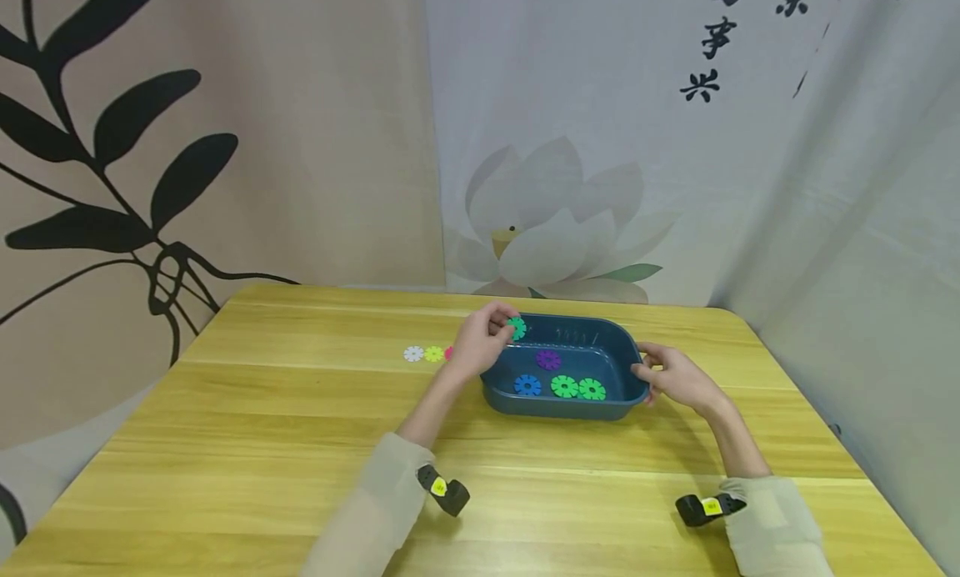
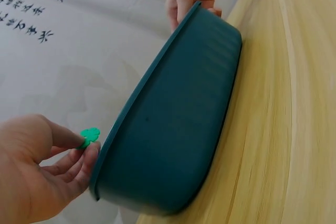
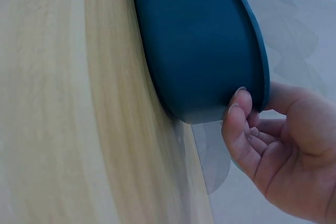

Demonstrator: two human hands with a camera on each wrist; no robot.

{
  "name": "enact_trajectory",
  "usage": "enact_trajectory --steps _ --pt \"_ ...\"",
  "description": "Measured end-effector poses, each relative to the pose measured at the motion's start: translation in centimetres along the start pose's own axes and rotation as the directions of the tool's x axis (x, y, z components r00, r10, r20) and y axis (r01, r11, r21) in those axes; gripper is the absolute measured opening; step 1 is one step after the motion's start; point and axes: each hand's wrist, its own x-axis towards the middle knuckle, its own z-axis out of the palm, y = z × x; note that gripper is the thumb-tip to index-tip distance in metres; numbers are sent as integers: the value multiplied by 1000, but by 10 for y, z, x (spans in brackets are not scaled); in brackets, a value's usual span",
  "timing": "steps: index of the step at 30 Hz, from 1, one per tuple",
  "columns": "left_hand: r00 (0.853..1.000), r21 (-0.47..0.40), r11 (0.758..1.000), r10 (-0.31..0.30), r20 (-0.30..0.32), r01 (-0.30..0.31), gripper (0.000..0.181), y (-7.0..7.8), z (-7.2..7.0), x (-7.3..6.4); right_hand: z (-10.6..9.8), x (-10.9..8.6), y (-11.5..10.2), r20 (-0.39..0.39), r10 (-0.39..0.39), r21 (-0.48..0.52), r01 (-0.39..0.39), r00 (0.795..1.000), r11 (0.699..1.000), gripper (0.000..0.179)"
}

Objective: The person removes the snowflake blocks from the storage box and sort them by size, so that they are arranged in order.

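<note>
Between thumb and fingertips, my left hand (image 1: 477, 341) pinches a green notched plastic disc (image 1: 517, 328) over the left end of a dark blue-green plastic basin (image 1: 558, 408). In the left wrist view the same green disc (image 2: 90, 137) shows just beside the basin's rim. My right hand (image 1: 677, 378) grips the basin's right end, with the thumb over the rim and fingers against the outer wall (image 3: 205, 51). Inside the basin lie a purple disc (image 1: 548, 359), a blue disc (image 1: 528, 384) and two light green discs (image 1: 565, 386) side by side.
Left of the basin, a white disc (image 1: 413, 354), a yellow disc (image 1: 434, 354) and a pink disc (image 1: 448, 353) lie in a row on the wooden table (image 1: 300, 444). My left hand partly hides the pink one. A printed curtain (image 1: 360, 143) hangs behind the table.
</note>
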Motion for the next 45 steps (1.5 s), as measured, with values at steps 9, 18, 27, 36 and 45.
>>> enact_trajectory --steps 9,18,27,36,45 --pt "998 -35 998 -46 -39 45 19 -18 -26 -8 0 0 1 -3 -5 -3 5 1000 1000 59" --pt "995 -11 997 -79 -55 78 21 -32 -53 -15 0 0 4 -1 -10 -1 10 1000 1000 60" --pt "989 39 991 -126 -77 129 24 -47 -83 -24 1 3 5 -9 10 -24 -10 1000 1000 58" --pt "977 108 975 -180 -116 192 26 -65 -112 -33 1 2 4 1 -5 -16 5 1000 1000 58" --pt "965 147 959 -222 -137 241 23 -77 -131 -42 0 1 7 -9 10 -25 -10 1000 1000 60"
